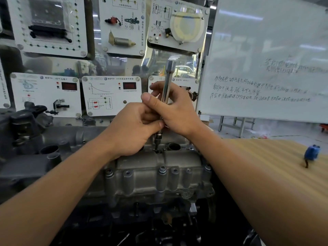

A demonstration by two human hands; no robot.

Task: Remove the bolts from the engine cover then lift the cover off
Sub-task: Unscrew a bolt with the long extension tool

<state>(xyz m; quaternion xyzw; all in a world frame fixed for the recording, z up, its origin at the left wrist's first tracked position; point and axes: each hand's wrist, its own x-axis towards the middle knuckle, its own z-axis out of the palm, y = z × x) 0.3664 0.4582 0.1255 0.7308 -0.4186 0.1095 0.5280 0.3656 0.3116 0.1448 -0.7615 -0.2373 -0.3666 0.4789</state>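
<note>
While the engine cover (142,176) is seated on the engine at lower centre, a long socket driver (167,84) is held almost upright over its far edge, with the socket end set on a bolt (157,150) that is barely seen. The shaft is gripped by the right hand (175,110), fingers curled round it, and pinched lower down by the left hand (131,130) between thumb and curled fingers. Other bolts (162,169) are seated along the cover's near edge, and a blue object (311,153) is lying on the tan surface (257,166) at right.
</note>
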